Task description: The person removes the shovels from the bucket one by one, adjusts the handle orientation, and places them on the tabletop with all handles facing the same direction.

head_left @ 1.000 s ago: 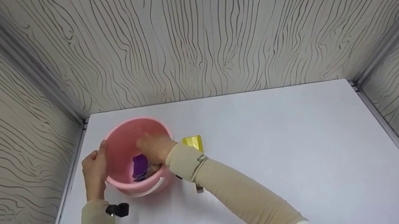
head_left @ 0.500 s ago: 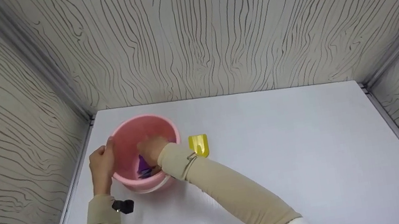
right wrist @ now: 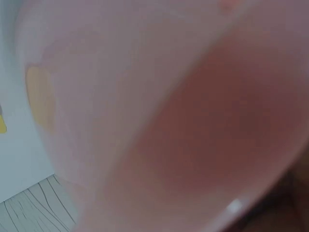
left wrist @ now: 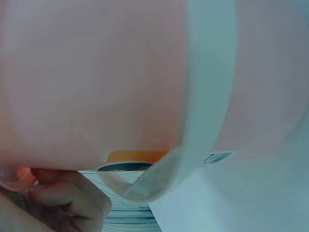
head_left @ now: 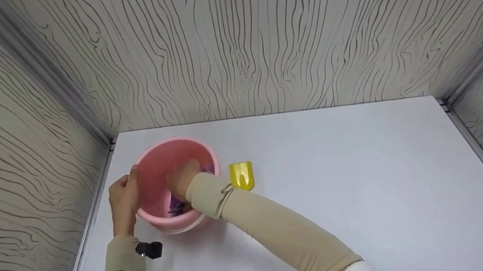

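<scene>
Pink bucket (head_left: 156, 166): I see it standing at the tabletop's (head_left: 351, 186) far left.
Label: my left wrist view alone shows a small sticker (left wrist: 216, 157) on the bucket wall; print unreadable.
Left hand (head_left: 124, 202): grip curled on the bucket's rim.
Right hand (head_left: 183, 177): down inside the bucket, among purple pieces (head_left: 176, 206); grip state I cannot tell.
Yellow scoop (head_left: 241, 175): just right of the bucket, clear in my head view only.

My left hand (head_left: 124, 203) curls in a grip; my right hand (head_left: 183, 179) reaches down, its fingers hidden, forearm extended.
</scene>
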Demonstrator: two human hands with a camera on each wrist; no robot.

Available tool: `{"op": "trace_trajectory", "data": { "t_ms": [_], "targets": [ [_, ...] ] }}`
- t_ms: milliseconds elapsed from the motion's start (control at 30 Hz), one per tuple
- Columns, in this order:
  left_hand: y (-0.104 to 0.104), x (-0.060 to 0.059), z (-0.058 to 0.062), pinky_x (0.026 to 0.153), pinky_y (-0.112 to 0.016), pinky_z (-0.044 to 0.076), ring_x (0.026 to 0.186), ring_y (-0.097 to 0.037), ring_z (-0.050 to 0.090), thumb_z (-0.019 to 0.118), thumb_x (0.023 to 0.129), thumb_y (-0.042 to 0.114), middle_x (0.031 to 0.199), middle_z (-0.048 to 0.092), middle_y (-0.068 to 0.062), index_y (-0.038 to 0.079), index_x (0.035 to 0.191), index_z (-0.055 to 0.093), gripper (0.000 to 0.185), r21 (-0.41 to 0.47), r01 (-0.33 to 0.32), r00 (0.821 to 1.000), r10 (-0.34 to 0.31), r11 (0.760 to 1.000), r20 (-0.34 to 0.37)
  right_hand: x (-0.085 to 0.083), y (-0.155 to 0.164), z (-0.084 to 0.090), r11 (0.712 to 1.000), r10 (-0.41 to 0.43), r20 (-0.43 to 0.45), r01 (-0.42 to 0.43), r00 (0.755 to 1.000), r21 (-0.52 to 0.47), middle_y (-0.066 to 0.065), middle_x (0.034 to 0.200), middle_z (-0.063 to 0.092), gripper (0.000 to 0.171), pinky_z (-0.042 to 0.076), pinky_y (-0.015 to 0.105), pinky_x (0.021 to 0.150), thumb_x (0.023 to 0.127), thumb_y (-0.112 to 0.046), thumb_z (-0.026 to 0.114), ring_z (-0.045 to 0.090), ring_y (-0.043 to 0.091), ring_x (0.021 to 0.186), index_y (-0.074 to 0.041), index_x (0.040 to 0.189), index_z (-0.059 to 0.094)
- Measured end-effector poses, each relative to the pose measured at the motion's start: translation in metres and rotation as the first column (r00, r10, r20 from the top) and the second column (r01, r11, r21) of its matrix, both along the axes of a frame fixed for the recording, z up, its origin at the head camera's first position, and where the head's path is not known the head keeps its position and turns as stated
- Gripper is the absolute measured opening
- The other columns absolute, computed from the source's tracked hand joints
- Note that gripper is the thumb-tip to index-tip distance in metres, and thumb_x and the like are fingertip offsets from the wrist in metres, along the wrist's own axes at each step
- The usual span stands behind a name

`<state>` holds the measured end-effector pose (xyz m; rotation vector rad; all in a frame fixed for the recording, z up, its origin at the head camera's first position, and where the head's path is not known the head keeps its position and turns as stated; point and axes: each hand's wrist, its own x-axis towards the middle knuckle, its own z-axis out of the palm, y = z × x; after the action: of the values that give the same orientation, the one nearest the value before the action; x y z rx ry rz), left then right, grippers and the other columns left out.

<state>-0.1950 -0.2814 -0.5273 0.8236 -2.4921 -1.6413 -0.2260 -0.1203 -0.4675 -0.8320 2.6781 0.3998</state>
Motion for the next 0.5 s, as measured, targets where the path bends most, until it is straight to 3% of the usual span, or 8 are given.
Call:
{"op": "trace_trajectory", "data": {
  "t_ms": [133, 300, 500],
  "targets": [
    [0.0, -0.002, 0.001, 0.065, -0.028, 0.051, 0.081, -0.019, 0.058, 0.048, 0.107, 0.063, 0.089, 0.062, -0.008, 0.01, 0.085, 0.057, 0.059, -0.016, -0.003, 1.0, 0.002, 1.0, -0.018, -0.004, -0.004, -0.001, 0.999, -0.033, 0.003, 0.033, 0.999, -0.019, -0.006, 0.106, 0.073, 0.019, 0.059, 0.032, 0.086, 0.111, -0.028, 0.057, 0.066, 0.013, 0.089, -0.022, 0.116, 0.074],
    [0.0, -0.005, 0.0, 0.06, -0.028, 0.047, 0.072, -0.016, 0.054, 0.048, 0.108, 0.06, 0.078, 0.056, -0.003, 0.011, 0.081, 0.054, 0.057, -0.033, 0.002, 0.999, -0.004, 0.999, -0.051, -0.007, -0.011, -0.007, 0.999, -0.029, -0.02, 0.03, 0.999, 0.028, -0.006, 0.096, 0.067, 0.018, 0.059, 0.031, 0.076, 0.11, -0.028, 0.057, 0.06, 0.013, 0.08, -0.023, 0.114, 0.075],
    [0.0, -0.002, -0.004, 0.057, -0.027, 0.044, 0.067, -0.014, 0.051, 0.049, 0.109, 0.057, 0.072, 0.05, 0.001, 0.012, 0.078, 0.051, 0.054, -0.019, -0.011, 0.998, 0.009, 1.0, -0.06, -0.007, -0.019, -0.02, 0.998, -0.021, -0.072, 0.025, 0.997, 0.059, -0.006, 0.094, 0.068, 0.021, 0.06, 0.031, 0.071, 0.111, -0.031, 0.056, 0.065, 0.011, 0.083, -0.023, 0.11, 0.076]
  ]
}}
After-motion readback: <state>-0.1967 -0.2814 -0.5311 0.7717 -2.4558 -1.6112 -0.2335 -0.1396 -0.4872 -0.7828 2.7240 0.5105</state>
